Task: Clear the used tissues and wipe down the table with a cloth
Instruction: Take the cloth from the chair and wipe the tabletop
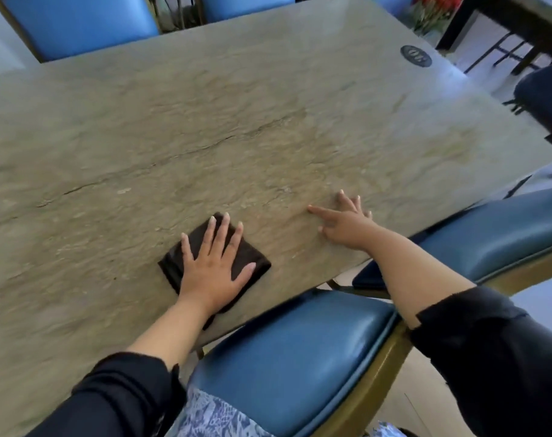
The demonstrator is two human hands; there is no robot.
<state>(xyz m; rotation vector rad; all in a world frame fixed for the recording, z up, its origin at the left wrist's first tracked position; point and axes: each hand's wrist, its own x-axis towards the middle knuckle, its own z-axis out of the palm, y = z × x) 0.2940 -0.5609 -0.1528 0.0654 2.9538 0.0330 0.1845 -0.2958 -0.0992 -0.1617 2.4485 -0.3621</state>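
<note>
At the near edge of the stone-look table (268, 127), above a blue-cushioned chair (287, 357) tucked under it, the left hand (213, 266) lies flat with fingers spread on a folded dark cloth (252, 260), pressing it to the tabletop; black sleeves cover both forearms. Just to the right, the right hand (344, 225) rests on the bare surface near the edge, fingers splayed and gripping nothing; no tissues show on the table. Farther off, a dark oval badge (416, 55) sits near the far right corner; two more blue chairs (79, 23) stand beyond the far edge.
</note>
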